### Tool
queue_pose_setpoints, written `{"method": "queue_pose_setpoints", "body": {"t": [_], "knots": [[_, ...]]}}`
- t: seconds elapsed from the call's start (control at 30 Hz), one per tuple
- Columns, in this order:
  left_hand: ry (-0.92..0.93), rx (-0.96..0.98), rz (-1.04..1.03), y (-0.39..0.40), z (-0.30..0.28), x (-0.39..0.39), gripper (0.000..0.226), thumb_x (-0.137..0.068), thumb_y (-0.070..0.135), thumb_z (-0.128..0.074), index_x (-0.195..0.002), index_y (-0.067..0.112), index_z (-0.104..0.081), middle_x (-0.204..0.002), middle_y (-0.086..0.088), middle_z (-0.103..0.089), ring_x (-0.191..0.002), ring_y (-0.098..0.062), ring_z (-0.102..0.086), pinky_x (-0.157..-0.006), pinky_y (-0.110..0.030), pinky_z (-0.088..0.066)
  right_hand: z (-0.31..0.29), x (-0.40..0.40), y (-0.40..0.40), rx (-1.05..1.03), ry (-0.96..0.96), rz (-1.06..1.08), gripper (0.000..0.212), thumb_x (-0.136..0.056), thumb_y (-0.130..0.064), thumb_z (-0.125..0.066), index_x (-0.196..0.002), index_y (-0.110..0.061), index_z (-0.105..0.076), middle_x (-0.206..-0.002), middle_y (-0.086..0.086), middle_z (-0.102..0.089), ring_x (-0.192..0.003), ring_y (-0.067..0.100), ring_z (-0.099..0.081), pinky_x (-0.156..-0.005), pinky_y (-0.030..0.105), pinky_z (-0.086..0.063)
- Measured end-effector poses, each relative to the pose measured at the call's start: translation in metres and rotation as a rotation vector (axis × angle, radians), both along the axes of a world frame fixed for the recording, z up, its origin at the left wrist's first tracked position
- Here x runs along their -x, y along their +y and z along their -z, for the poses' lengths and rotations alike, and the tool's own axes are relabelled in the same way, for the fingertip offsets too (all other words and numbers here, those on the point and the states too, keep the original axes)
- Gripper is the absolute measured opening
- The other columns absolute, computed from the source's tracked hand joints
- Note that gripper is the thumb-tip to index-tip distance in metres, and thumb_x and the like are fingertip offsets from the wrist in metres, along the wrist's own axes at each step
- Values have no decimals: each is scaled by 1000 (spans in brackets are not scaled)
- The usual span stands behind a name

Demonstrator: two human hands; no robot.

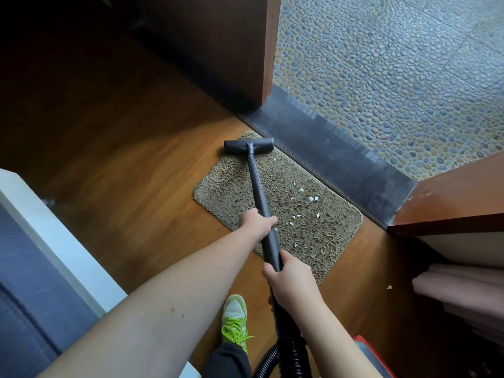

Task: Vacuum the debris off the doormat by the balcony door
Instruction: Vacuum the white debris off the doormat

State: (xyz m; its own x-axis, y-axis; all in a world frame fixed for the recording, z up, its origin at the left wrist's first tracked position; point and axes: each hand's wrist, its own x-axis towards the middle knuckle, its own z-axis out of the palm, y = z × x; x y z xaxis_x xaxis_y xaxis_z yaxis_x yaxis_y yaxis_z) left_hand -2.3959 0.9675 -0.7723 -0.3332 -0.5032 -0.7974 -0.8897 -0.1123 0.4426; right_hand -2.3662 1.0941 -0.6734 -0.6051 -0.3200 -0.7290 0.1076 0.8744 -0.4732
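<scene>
A shaggy brown doormat (223, 190) lies on the wooden floor beside the dark door sill (341, 156). Several white scraps of debris (313, 198) dot its right half. A black vacuum wand (257, 186) runs from my hands to its flat floor head (248, 146), which sits on the mat's far end. My left hand (255, 223) grips the wand at mid length. My right hand (290, 281) grips it lower down, near the ribbed hose (293, 350).
Pebble balcony paving (395, 64) lies beyond the sill. A wooden door edge (268, 50) stands at the far left of the opening, another wooden panel (452, 203) at right. One scrap (389, 287) lies on the floor at right. My green shoe (235, 320) is behind the mat.
</scene>
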Motion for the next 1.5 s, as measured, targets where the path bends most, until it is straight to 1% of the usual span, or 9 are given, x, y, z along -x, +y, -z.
{"method": "queue_pose_setpoints", "body": {"t": [0.13,0.3,0.47,0.6,0.7,0.93,1.07,1.2,1.5], "knots": [[-31,-5,46,18,-3,-16,54,-74,39,-70,-120,13,-60,-111,-10,-65,-95,-28,-63,-75,-33,-57,-7,-16,18,-28,-52,22,20,-79,-39,-51,-83,-20,-48,-76,7,-67,-70,31,-68,-66,41,-58],[-13,-21,59,46,-2,-42,49,-79,35,-69,-122,15,-59,-109,-5,-65,-87,-21,-59,-67,-25,-43,-16,-37,46,-48,-60,-22,20,-88,-38,-52,-98,-21,-52,-81,2,-64,-74,22,-60,-62,27,-45],[-14,-48,27,66,-5,-59,74,-81,34,-68,-147,16,-40,-137,-4,-55,-116,-23,-56,-86,-23,-44,-23,-50,63,-61,-63,-42,26,-89,-40,-52,-110,-25,-51,-80,-2,-60,-75,17,-51,-58,12,-40],[2,-30,29,69,-10,-67,71,-82,33,-68,-146,17,-42,-135,-3,-56,-111,-22,-56,-82,-23,-41,-26,-56,67,-60,-61,-49,28,-89,-41,-53,-114,-27,-52,-79,-4,-59,-74,14,-51,-60,13,-40],[-3,-40,19,66,-11,-67,77,-82,34,-68,-150,15,-35,-145,-5,-48,-126,-24,-51,-93,-26,-42,-27,-59,65,-49,-68,-24,36,-88,-42,-54,-121,-28,-52,-83,-5,-62,-70,11,-52,-60,7,-42],[-15,-3,46,45,-11,-49,74,-82,35,-68,-147,14,-39,-140,-6,-53,-121,-26,-54,-92,-27,-44,-21,-44,45,-29,-57,-1,18,-88,-38,-52,-98,-24,-54,-77,-3,-64,-66,14,-61,-53,14,-46],[-24,16,67,34,-11,-29,62,-83,33,-69,-138,12,-49,-125,-8,-60,-107,-26,-59,-80,-27,-46,-13,-32,33,-16,-46,22,14,-85,-37,-52,-88,-24,-52,-75,2,-67,-70,26,-68,-66,36,-57],[-20,24,83,23,-11,-14,38,-80,34,-70,-112,15,-59,-106,-8,-65,-89,-25,-60,-69,-28,-48,-9,-18,23,-5,-20,33,15,-85,-37,-53,-83,-23,-49,-77,4,-67,-70,27,-67,-67,37,-57],[-50,48,127,16,-15,3,47,-78,37,-70,-114,9,-59,-110,-12,-64,-99,-30,-62,-84,-38,-56,-7,-4,14,17,-42,69,17,-82,-38,-52,-78,-22,-46,-77,7,-66,-70,31,-67,-66,41,-58]]}}
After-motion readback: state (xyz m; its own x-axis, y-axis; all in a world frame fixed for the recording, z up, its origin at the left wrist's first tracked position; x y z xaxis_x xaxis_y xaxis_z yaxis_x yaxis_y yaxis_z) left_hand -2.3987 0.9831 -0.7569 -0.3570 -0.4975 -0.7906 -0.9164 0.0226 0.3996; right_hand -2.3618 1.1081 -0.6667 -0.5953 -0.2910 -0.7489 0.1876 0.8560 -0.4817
